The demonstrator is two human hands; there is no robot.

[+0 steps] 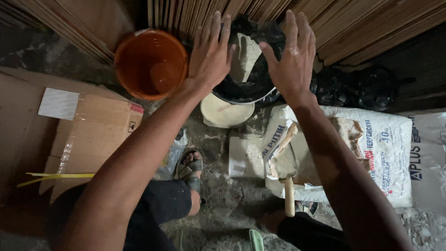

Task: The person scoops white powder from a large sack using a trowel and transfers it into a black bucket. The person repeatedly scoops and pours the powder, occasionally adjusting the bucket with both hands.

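**2 spread hands over a bowl lined with black plastic**

The person crouches on a rough, dusty floor (223, 195), seen from above, with both arms stretched forward. The left hand (210, 56) is held flat with its fingers spread, its grip wide and holding nothing; it hovers at the left rim of a round bowl (246, 95) that has black plastic (251, 81) bunched inside. The right hand (290, 58) mirrors it on the bowl's right side, fingers likewise splayed and empty, with a pale smear on its back. Whether either palm touches the plastic cannot be told from this angle. A pale, putty-like lump (246, 53) sits in the plastic between the 2 hands.

The bowl rests on the floor in front of stacked wooden boards (353, 23) that lean across the top of the view. Just left of it stands an orange bucket (151, 62), with nothing in it. Just below the bowl lies a round cream lid (226, 113), touching or nearly touching its rim.

To the right, a torn white sack (371, 153) of powder lies on the floor, and a trowel with a wooden handle (287, 179) rests on its opened corner. More crumpled black plastic bags (357, 88) lie beyond the sack. At left sits a flattened cardboard box (88, 135) with a yellow strap (55, 176). A sandalled foot (190, 167) shows between the arms.
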